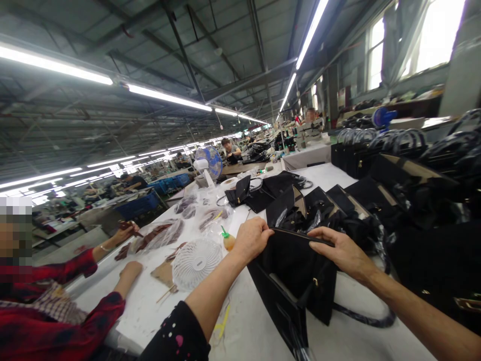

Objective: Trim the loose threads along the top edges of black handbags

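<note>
A black handbag (296, 281) stands on the white worktable (255, 331) in front of me. My left hand (251, 239) is closed on the left end of the bag's top edge. My right hand (340, 249) grips the same edge further right, fingers curled over it. The bag's dark handle loops out on the table at its lower right.
Rows of black handbags (398, 170) fill the table's right side and back. A small white fan (196, 262) lies left of my arm, near plastic bags of brown parts (161, 235). A person in a red plaid sleeve (56, 301) works at the left.
</note>
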`<action>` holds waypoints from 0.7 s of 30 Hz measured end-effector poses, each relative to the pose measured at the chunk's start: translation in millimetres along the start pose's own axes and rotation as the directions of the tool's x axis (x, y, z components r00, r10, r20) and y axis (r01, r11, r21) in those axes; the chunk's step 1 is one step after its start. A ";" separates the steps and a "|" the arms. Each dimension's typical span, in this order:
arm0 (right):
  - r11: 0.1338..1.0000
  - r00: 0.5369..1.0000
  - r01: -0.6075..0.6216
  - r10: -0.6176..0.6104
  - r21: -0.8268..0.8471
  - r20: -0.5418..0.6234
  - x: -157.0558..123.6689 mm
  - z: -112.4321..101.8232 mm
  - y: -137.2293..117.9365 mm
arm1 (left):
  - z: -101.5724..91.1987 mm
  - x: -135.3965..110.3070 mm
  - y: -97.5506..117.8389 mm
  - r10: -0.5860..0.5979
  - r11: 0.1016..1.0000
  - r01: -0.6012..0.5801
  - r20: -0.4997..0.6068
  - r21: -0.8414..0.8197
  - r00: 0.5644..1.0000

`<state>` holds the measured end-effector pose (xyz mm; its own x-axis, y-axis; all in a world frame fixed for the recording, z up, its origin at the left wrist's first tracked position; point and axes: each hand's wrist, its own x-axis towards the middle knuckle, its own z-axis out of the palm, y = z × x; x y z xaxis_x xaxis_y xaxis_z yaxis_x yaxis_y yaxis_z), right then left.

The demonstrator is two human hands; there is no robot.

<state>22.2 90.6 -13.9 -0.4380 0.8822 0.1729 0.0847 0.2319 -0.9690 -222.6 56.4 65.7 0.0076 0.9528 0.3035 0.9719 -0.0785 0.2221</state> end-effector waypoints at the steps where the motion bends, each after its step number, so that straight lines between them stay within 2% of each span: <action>1: 0.999 1.000 0.004 -0.004 -0.039 -0.009 1.4 1.0 -1.3 | 0.2 0.6 0.6 -0.010 1.000 0.010 -0.001 0.014 1.000; 7: 0.964 0.997 -0.008 -0.015 -0.266 -0.082 8.4 2.4 -13.3 | 0.3 3.0 7.1 -0.065 0.993 0.065 -0.002 0.094 0.998; 11: 0.909 0.996 0.005 -0.042 -0.417 -0.078 13.3 4.3 -24.8 | -0.7 4.2 13.1 -0.090 0.991 0.089 -0.001 0.104 0.996; 17: 0.737 1.000 0.026 -0.031 -0.676 0.005 30.3 9.0 -47.8 | -0.8 4.6 14.3 -0.100 0.988 0.099 0.002 0.117 0.995; 21: 0.635 0.999 0.044 -0.009 -0.771 0.050 45.4 10.4 -60.4 | -0.4 4.1 11.8 -0.106 0.987 0.105 -0.002 0.118 0.994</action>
<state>-12.1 112.3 50.7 -0.4830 0.8585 0.1725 0.7243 0.5024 -0.4722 -211.2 59.2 69.8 -0.0956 0.9552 0.2800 0.9882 0.0574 0.1417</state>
